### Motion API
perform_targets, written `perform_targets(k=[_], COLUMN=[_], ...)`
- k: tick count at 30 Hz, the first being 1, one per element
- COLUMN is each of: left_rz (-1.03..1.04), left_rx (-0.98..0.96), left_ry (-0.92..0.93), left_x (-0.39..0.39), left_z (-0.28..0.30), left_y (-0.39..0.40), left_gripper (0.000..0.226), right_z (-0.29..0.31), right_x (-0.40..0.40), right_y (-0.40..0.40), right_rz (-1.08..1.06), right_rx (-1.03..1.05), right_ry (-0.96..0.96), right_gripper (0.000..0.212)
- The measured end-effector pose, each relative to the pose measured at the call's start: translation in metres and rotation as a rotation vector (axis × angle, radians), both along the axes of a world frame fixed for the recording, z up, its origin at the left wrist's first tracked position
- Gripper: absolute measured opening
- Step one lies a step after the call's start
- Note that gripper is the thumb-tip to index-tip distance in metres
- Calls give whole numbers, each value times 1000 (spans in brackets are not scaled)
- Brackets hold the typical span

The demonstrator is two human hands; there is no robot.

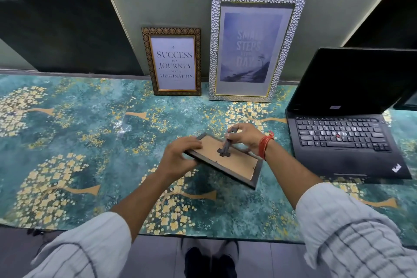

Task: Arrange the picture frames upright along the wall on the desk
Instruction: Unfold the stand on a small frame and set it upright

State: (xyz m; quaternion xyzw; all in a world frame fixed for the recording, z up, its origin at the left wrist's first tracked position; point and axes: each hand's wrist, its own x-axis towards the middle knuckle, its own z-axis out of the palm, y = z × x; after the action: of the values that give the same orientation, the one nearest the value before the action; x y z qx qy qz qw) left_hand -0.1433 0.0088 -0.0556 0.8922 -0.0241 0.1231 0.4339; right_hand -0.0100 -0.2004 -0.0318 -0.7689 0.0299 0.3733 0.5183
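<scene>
A small dark picture frame (237,165) is held face down just above the desk, its brown backing board up. My left hand (178,157) grips its left edge. My right hand (244,136) pinches the dark fold-out stand (225,148) on the frame's back and lifts it. Two frames stand upright against the wall: a brown ornate frame (172,62) with a "Success is a journey" print, and to its right a taller silver textured frame (252,45).
An open black laptop (347,133) sits on the right of the desk. The desk (79,142) has a teal cover with yellow flower trees. Its front edge runs along the bottom, with the floor and my feet below.
</scene>
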Motion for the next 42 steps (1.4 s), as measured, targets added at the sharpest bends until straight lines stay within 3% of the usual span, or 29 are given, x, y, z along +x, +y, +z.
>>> perform_targets(k=[2, 5, 7, 9, 11, 14, 18, 21, 24, 29, 32, 35, 38, 42], left_rz=[113, 260, 268, 173, 8, -231, -384, -504, -562, -498, -288, -175, -57, -42], left_rx=[-171, -320, -393, -469, -569, -616, -747, -856, -1011, -1190, -1125, -1012, -1010, -945], left_ry=[11, 67, 140, 260, 524, 903, 1015, 1097, 1120, 1068, 1009, 993, 982, 1028], left_x=[2, 11, 16, 22, 28, 43, 64, 70, 66, 63, 65, 72, 79, 87], left_z=[12, 25, 30, 33, 38, 47, 56, 48, 32, 18, 19, 9, -1, 3], left_y=[-2, -8, -12, -13, -7, 4, 11, 14, 6, -5, -8, -11, -9, -1], left_gripper=[30, 29, 29, 25, 25, 45, 57, 81, 92, 75, 47, 36, 33, 35], right_z=[8, 16, 13, 9, 5, 4, 5, 0, 1, 9, 9, 7, -1, -18], right_x=[3, 15, 21, 26, 28, 31, 34, 38, 40, 51, 57, 58, 54, 28], right_y=[-1, 1, -2, -9, -18, -25, -31, -37, -31, -6, -7, -18, -36, -49], right_rz=[79, 313, 370, 329, 215, 144, 119, 153, 171, 159, 76, -68, -216, -100], right_rx=[36, -50, -43, 69, 243, 296, 261, 314, 421, 437, 383, 439, 459, 282], right_ry=[149, 74, 64, 165, 286, 349, 408, 481, 542, 503, 468, 429, 244, -34], right_gripper=[11, 38, 45, 47, 47, 45, 43, 81, 94, 77, 69, 60, 30, 38])
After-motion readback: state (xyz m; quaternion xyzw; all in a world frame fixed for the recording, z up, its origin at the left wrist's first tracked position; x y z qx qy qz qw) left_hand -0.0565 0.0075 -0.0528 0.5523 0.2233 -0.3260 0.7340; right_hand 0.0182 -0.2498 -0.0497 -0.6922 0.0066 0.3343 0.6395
